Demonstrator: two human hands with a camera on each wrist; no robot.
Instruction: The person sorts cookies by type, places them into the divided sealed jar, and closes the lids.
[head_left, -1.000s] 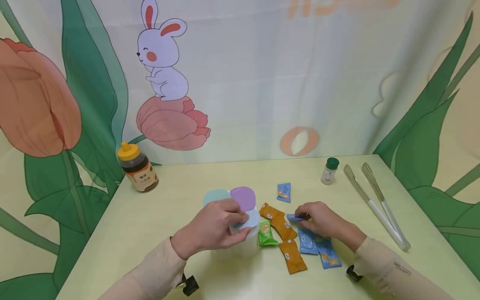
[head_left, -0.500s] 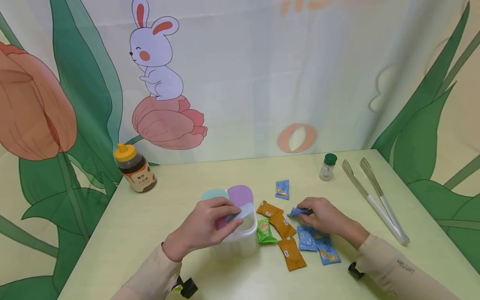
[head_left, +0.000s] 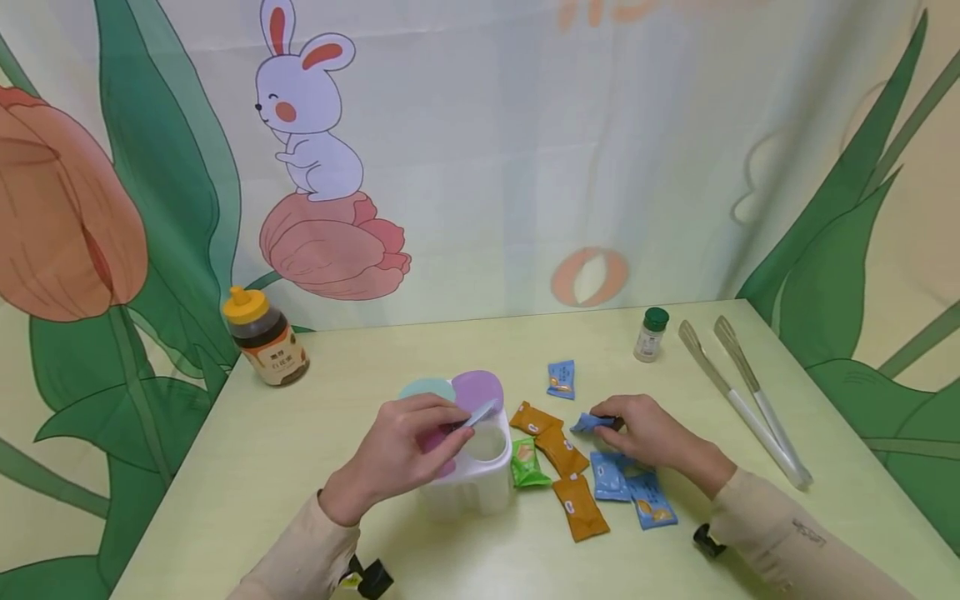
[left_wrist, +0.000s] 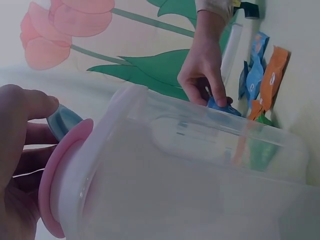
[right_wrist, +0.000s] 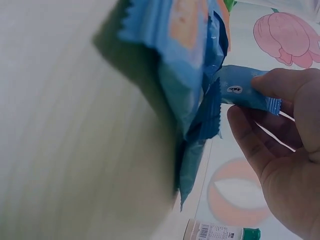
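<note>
My left hand [head_left: 408,437] pinches a small light-blue lid [head_left: 482,411], tilted above a translucent white storage box [head_left: 472,496]. Below the lid, the box's front-right round opening is uncovered. Teal [head_left: 427,388], purple [head_left: 480,390] and pink [left_wrist: 65,175] lids sit on its other openings; the pink one is partly behind my left fingers in the head view. To the right of the box, my right hand [head_left: 648,433] pinches a blue snack packet [right_wrist: 245,87] between thumb and fingers. More blue packets [head_left: 652,500] lie just below that hand.
Beside the box are several brown packets [head_left: 581,507] and a green packet [head_left: 528,463]. A lone blue packet [head_left: 561,379] lies farther back. A honey bottle [head_left: 273,346] stands at back left, a green-capped shaker [head_left: 651,335] and metal tongs [head_left: 750,404] at back right.
My left hand has lifted the light-blue lid off the box and drawn it left, tilting it up and exposing the opening. The right hand has raised its blue packet slightly.
</note>
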